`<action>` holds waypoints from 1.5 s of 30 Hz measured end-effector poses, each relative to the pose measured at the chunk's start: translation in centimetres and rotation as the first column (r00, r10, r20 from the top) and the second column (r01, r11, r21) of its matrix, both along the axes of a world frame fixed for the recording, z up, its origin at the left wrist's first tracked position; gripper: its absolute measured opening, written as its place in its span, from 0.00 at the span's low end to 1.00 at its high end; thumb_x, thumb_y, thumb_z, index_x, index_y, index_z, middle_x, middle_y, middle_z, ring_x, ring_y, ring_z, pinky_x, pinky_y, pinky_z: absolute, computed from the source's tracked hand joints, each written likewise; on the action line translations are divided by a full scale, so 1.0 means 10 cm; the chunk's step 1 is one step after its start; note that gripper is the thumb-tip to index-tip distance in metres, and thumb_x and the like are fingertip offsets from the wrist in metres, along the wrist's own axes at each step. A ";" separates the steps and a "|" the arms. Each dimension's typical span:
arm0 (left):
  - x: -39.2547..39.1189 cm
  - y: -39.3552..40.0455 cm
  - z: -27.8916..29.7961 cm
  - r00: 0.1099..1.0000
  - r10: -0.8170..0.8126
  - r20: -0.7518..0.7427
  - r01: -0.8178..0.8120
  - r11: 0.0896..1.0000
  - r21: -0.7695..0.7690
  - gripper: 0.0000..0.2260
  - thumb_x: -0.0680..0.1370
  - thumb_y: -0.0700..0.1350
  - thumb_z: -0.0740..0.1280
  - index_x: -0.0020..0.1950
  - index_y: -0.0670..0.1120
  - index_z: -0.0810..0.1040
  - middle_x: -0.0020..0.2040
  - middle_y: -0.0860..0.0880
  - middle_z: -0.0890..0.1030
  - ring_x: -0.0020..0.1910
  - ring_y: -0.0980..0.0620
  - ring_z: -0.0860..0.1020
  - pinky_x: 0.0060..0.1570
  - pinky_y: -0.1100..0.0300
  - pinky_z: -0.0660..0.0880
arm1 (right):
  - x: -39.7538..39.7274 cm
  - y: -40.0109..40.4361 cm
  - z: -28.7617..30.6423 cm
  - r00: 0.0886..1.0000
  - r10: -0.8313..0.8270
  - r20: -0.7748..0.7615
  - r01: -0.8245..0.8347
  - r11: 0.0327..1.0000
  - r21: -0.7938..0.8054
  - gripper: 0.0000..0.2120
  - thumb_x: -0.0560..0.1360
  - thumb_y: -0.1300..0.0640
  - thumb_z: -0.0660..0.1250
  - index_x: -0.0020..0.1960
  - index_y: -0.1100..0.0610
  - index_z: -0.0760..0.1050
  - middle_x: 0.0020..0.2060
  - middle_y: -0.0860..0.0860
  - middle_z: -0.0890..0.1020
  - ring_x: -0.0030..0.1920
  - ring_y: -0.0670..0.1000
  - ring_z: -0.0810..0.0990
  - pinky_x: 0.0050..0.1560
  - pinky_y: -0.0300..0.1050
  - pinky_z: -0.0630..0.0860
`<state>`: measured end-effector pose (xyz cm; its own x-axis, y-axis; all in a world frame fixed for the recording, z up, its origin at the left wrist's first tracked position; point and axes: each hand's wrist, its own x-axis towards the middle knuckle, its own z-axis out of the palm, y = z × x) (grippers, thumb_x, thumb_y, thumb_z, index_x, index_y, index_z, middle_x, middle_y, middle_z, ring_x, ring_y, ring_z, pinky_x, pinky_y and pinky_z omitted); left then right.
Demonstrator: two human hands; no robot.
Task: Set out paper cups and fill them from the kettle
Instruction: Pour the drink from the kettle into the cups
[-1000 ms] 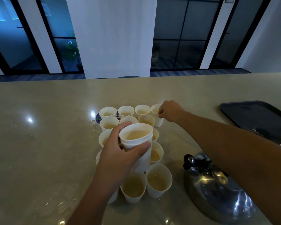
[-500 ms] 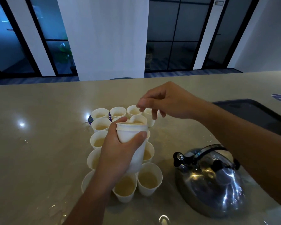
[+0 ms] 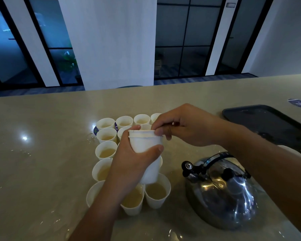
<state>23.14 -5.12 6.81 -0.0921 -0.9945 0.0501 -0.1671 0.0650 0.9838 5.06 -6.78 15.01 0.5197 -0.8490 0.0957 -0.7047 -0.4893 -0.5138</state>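
Left hand grasps stack of paper cups; right hand pinches its top rim; steel kettle beside filled cups.

Left forearm enters from the bottom edge, angled up and slightly right. Left hand upright, fingers and thumb curled round the stack of cups, thumb lying across its near side, index fingertip at the rim. Right forearm enters from the right edge, reaching left. Right hand palm down, fingers bent, fingertips pinching the rim of the stack on its right side.
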 end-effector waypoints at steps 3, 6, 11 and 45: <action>0.00 0.01 0.01 1.000 0.001 -0.004 -0.001 1.000 -0.023 0.28 0.70 0.51 0.77 0.61 0.61 0.64 0.52 0.58 0.75 0.48 0.56 0.77 0.38 0.63 0.77 | 0.02 0.00 -0.01 1.000 -0.023 -0.009 0.023 0.999 -0.048 0.09 0.80 0.58 0.64 0.56 0.50 0.82 0.38 0.35 0.78 0.42 0.43 0.79 0.45 0.30 0.73; 0.00 0.03 -0.03 0.999 -0.003 -0.032 0.002 1.000 -0.028 0.28 0.68 0.53 0.79 0.59 0.62 0.65 0.53 0.58 0.76 0.49 0.56 0.78 0.44 0.56 0.80 | 0.01 -0.01 0.03 0.991 -0.121 0.058 0.127 0.985 -0.114 0.08 0.81 0.56 0.62 0.53 0.47 0.79 0.39 0.42 0.81 0.40 0.42 0.79 0.43 0.29 0.73; 0.00 0.09 -0.08 1.000 0.009 -0.009 -0.009 1.000 -0.019 0.33 0.69 0.49 0.78 0.65 0.65 0.62 0.53 0.65 0.70 0.49 0.59 0.74 0.37 0.68 0.75 | -0.18 -0.17 0.17 0.916 -0.331 0.225 0.384 0.886 -0.259 0.07 0.82 0.54 0.62 0.52 0.44 0.76 0.39 0.40 0.78 0.39 0.40 0.77 0.40 0.28 0.70; 0.22 0.06 -0.21 0.989 0.070 0.130 -0.053 0.990 -0.128 0.33 0.70 0.52 0.77 0.69 0.65 0.64 0.58 0.67 0.70 0.58 0.54 0.73 0.55 0.55 0.77 | -0.42 -1.24 -1.16 0.818 -0.268 -0.509 0.346 0.936 0.062 0.19 0.73 0.53 0.75 0.64 0.52 0.80 0.60 0.50 0.83 0.54 0.50 0.80 0.59 0.43 0.73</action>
